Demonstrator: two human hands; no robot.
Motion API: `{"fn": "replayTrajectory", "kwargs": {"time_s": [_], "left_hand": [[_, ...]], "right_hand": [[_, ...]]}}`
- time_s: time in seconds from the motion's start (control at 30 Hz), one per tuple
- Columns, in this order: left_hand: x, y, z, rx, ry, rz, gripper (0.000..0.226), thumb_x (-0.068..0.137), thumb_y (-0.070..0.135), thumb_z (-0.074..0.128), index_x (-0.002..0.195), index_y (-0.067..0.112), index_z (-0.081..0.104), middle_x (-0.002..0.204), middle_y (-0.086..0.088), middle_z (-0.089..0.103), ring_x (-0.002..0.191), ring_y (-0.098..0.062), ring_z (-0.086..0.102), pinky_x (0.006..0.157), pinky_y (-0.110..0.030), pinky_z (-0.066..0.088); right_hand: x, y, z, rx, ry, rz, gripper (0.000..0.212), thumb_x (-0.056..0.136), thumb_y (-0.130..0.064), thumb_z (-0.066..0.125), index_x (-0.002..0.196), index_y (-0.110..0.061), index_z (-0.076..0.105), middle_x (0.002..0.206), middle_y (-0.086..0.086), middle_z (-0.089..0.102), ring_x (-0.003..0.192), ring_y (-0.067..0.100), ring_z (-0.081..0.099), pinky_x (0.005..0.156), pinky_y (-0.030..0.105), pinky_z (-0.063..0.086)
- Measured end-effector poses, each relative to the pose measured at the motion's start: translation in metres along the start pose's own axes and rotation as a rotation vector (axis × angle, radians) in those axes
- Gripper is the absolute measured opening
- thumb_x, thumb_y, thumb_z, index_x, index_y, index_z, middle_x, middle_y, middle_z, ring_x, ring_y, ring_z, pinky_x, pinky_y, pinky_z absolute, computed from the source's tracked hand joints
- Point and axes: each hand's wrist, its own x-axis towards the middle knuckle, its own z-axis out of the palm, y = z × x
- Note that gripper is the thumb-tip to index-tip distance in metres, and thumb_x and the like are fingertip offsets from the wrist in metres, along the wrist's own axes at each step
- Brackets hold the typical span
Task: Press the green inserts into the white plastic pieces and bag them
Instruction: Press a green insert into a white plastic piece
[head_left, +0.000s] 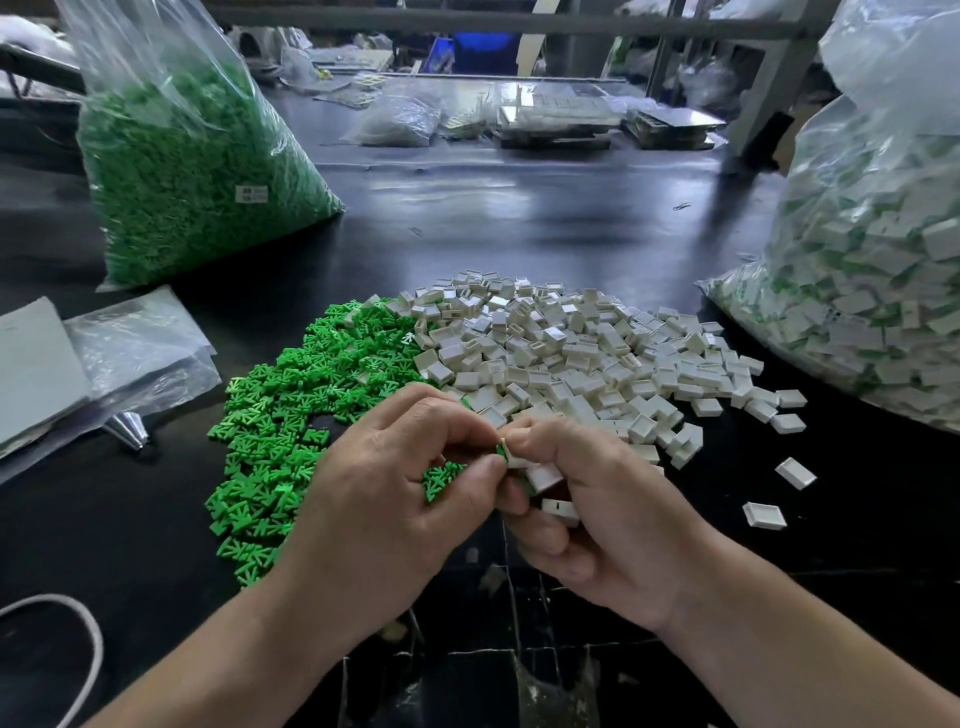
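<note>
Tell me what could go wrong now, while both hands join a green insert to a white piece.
1. The right hand pinches the white piece and also carries spare white pieces; one may slip out during pressing.
2. The left hand pinches the green insert above the green pile and the white pile, which touch; a dropped part would probably be hard to find there.
</note>
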Motion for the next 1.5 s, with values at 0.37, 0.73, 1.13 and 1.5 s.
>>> {"fn": "replayTrajectory", "kwargs": {"time_s": [0.37, 0.73, 1.13, 1.5], "left_hand": [[-0.004, -0.013, -0.002, 0.482, -0.324, -0.135, 0.070, 0.078, 0.079, 0.030, 0.117, 0.032, 0.063, 0.097, 0.015, 0.064, 0.086, -0.006, 0.059, 0.076, -0.025, 0.049], [-0.003, -0.019, 0.013, 0.589, -0.345, 0.025, 0.018, 0.082, 0.039, 0.069, 0.090, 0.023, 0.071, 0.079, 0.006, 0.061, 0.073, -0.020, 0.059, 0.067, -0.038, 0.049], [-0.002, -0.025, 0.011, 0.243, -0.154, -0.112, 0.014, 0.094, 0.034, 0.060, 0.096, 0.026, 0.071, 0.088, 0.015, 0.069, 0.078, -0.003, 0.062, 0.073, -0.021, 0.049], [0.002, -0.006, 0.003, -0.687, -0.052, -0.529, 0.021, 0.067, 0.034, 0.069, 0.085, 0.024, 0.072, 0.085, -0.004, 0.075, 0.075, -0.017, 0.072, 0.061, -0.021, 0.055]], "right_hand": [[-0.002, -0.025, -0.031, -0.479, 0.378, -0.255, 0.007, 0.083, -0.031, 0.076, 0.087, -0.027, 0.072, 0.072, -0.006, 0.063, 0.051, 0.008, 0.052, 0.038, 0.017, 0.039], [0.016, -0.001, -0.013, -1.835, 0.517, -0.312, 0.023, 0.100, -0.047, 0.047, 0.114, -0.030, 0.056, 0.097, -0.004, 0.068, 0.086, 0.024, 0.061, 0.066, 0.034, 0.035], [0.013, 0.003, -0.017, -1.881, 0.495, -0.426, 0.016, 0.102, -0.037, 0.043, 0.096, -0.025, 0.051, 0.080, -0.008, 0.055, 0.069, 0.018, 0.050, 0.058, 0.031, 0.031], [0.003, -0.013, -0.017, -0.175, 0.255, -0.033, 0.011, 0.100, -0.020, 0.055, 0.091, -0.015, 0.060, 0.076, 0.014, 0.064, 0.045, 0.015, 0.043, 0.036, 0.019, 0.029]]}}
